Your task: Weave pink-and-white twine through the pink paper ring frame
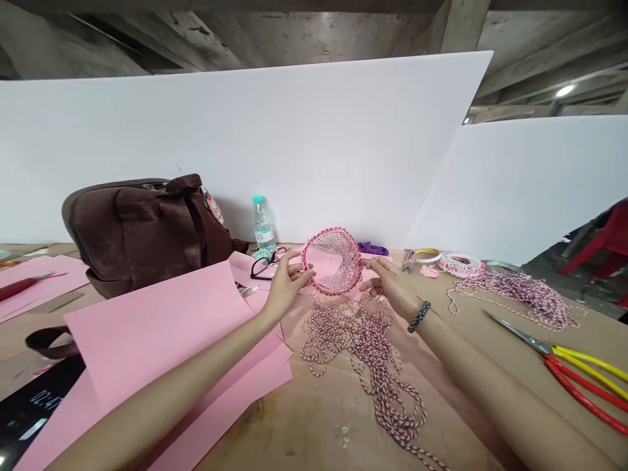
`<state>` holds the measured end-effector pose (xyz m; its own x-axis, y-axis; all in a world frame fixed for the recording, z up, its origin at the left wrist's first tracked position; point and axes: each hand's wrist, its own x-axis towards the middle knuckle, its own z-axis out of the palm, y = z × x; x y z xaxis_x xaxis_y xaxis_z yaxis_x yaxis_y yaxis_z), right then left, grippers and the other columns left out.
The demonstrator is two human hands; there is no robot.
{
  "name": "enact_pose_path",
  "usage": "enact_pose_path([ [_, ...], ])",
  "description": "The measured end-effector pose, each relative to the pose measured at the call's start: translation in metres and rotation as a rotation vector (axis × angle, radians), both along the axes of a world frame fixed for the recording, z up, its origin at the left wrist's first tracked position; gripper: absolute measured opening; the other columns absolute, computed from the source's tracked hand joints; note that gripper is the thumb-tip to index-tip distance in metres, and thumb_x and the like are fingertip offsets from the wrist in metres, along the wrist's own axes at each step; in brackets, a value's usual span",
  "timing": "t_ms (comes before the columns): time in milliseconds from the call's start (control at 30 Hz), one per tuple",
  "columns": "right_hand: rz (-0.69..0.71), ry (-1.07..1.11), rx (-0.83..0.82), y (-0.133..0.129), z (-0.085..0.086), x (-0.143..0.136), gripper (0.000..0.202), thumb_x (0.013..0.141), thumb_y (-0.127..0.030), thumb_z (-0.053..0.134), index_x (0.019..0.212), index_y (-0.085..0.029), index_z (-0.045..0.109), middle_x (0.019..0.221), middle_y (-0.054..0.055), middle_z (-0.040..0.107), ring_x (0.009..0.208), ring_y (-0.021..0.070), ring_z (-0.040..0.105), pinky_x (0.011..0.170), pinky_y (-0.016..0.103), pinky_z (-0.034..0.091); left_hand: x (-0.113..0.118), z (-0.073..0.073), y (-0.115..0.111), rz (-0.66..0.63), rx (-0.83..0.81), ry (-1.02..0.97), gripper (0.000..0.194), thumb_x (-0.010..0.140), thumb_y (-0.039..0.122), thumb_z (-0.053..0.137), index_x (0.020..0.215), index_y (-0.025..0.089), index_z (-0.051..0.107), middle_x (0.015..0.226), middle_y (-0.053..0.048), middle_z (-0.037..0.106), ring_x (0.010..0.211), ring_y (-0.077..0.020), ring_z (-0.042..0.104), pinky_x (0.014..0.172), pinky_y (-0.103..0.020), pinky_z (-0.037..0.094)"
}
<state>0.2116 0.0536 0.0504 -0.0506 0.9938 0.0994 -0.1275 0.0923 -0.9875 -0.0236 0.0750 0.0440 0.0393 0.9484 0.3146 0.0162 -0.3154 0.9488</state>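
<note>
Between my hands a round netted tube of red-and-white cord [349,256] is held up, its pink-red looped rim turned toward me so that I see through it. My left hand [287,282] pinches the rim's left side between thumb and fingers. On the other side, my right hand [387,280], with a dark beaded bracelet at the wrist, grips the edge with bent fingers. Below lies a loose tangle of red-and-white twisted cord [373,340] on the table. Whether the tube joins that cord is unclear.
Pink paper sheets [161,327] cover the left, before a brown bag [142,229]. Glasses [262,265] lie near a water bottle [263,226]. Rightward are a tape roll [427,254], a white-and-pink ring [460,263], more cord [530,294] and long-nosed pliers [554,356]. A white panel [318,144] stands behind.
</note>
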Motion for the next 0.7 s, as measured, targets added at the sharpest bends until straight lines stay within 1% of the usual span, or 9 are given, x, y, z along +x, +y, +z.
enact_pose_path([
  [67, -0.020, 0.009, 0.061, 0.001, 0.004, 0.006, 0.024, 0.082, -0.045, 0.051, 0.082, -0.021, 0.048, 0.125, 0.005, 0.055, 0.059, 0.0096, 0.065, 0.042, 0.021, 0.035, 0.000, 0.011, -0.001, -0.069, -0.125, -0.163, 0.056, 0.070, 0.023, 0.073, 0.119, 0.021, 0.045, 0.087, -0.003, 0.066, 0.082, -0.0182, 0.066, 0.075, -0.034, 0.055],
  [133, -0.068, 0.006, 0.141, 0.004, 0.005, 0.013, 0.026, 0.083, -0.046, 0.051, 0.079, -0.021, 0.049, 0.125, 0.006, 0.055, 0.074, 0.0130, 0.066, 0.050, 0.021, 0.040, -0.001, 0.018, -0.002, -0.120, -0.213, -0.260, 0.041, 0.072, 0.018, 0.072, 0.108, 0.018, 0.052, 0.091, -0.004, 0.066, 0.080, -0.0152, 0.067, 0.073, -0.030, 0.057],
  [200, -0.085, -0.003, 0.202, 0.007, 0.002, 0.019, 0.025, 0.084, -0.046, 0.051, 0.080, -0.021, 0.052, 0.122, 0.006, 0.057, 0.096, 0.0169, 0.062, 0.065, 0.024, 0.045, -0.003, 0.020, -0.002, -0.177, -0.261, -0.318, 0.028, 0.075, 0.015, 0.069, 0.099, 0.015, 0.057, 0.097, -0.006, 0.066, 0.079, -0.0129, 0.067, 0.073, -0.027, 0.058],
  [267, -0.018, -0.008, 0.209, 0.008, -0.001, 0.022, 0.025, 0.084, -0.046, 0.053, 0.078, -0.022, 0.054, 0.115, 0.005, 0.060, 0.105, 0.0184, 0.058, 0.080, 0.029, 0.047, -0.003, 0.018, -0.001, -0.206, -0.280, -0.363, 0.022, 0.076, 0.013, 0.067, 0.097, 0.014, 0.059, 0.100, -0.006, 0.065, 0.077, -0.0124, 0.067, 0.074, -0.026, 0.058],
  [367, 0.165, 0.004, 0.160, 0.004, -0.003, 0.023, 0.029, 0.081, -0.048, 0.057, 0.071, -0.021, 0.051, 0.102, 0.005, 0.065, 0.095, 0.0202, 0.063, 0.084, 0.038, 0.048, -0.002, 0.010, 0.001, -0.203, -0.269, -0.418, 0.020, 0.079, 0.013, 0.065, 0.099, 0.014, 0.059, 0.099, -0.007, 0.066, 0.078, -0.0128, 0.068, 0.076, -0.027, 0.059],
  [467, 0.343, 0.098, 0.092, 0.000, -0.003, 0.025, 0.028, 0.083, -0.048, 0.057, 0.075, -0.021, 0.050, 0.114, 0.008, 0.063, 0.090, 0.0214, 0.066, 0.084, 0.043, 0.050, -0.003, 0.002, 0.004, -0.182, -0.242, -0.490, 0.020, 0.081, 0.011, 0.063, 0.100, 0.014, 0.058, 0.095, -0.005, 0.067, 0.076, -0.0120, 0.068, 0.077, -0.027, 0.059],
  [533, 0.393, 0.142, 0.042, -0.002, -0.005, 0.026, 0.027, 0.084, -0.047, 0.055, 0.082, -0.021, 0.051, 0.127, 0.010, 0.056, 0.088, 0.0218, 0.067, 0.080, 0.044, 0.052, -0.004, -0.002, 0.005, -0.176, -0.230, -0.550, 0.018, 0.082, 0.010, 0.061, 0.098, 0.015, 0.057, 0.093, -0.005, 0.067, 0.077, -0.0121, 0.069, 0.078, -0.027, 0.059],
  [600, 0.406, 0.132, 0.006, -0.002, -0.008, 0.027, 0.026, 0.085, -0.046, 0.055, 0.083, -0.021, 0.051, 0.132, 0.011, 0.052, 0.089, 0.0219, 0.066, 0.077, 0.043, 0.052, -0.005, -0.006, 0.005, -0.174, -0.240, -0.609, 0.014, 0.082, 0.009, 0.059, 0.095, 0.014, 0.057, 0.091, -0.004, 0.067, 0.078, -0.0128, 0.069, 0.079, -0.028, 0.059],
  [700, 0.441, 0.073, 0.008, -0.002, -0.016, 0.022, 0.024, 0.085, -0.043, 0.056, 0.078, -0.020, 0.052, 0.126, 0.010, 0.056, 0.092, 0.0199, 0.064, 0.075, 0.035, 0.050, -0.006, -0.012, 0.006, -0.170, -0.295, -0.672, 0.010, 0.083, 0.007, 0.057, 0.090, 0.014, 0.056, 0.089, -0.004, 0.068, 0.080, -0.0134, 0.069, 0.081, -0.030, 0.058],
])
